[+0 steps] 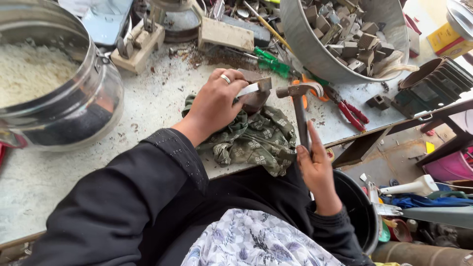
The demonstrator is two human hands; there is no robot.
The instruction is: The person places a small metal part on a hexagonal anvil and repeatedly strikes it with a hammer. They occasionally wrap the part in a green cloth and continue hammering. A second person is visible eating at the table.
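Observation:
My left hand (217, 102), with a ring on one finger, presses a small metal blade-like piece (256, 87) against a brown block (255, 101). The block rests on a crumpled green patterned cloth (256, 140) on the white worktable (148, 106). My right hand (315, 165) grips the handle of a claw hammer (299, 106). The hammer's head hangs just to the right of the metal piece, close to it. I cannot tell whether they touch.
A large metal pot holding something white (49, 83) stands at the left. A grey metal tub of small blocks (340, 34) sits at the back right. Red-handled pliers (351, 113), a green screwdriver (268, 61) and wooden blocks (138, 47) lie behind. A dark bucket (359, 209) is below right.

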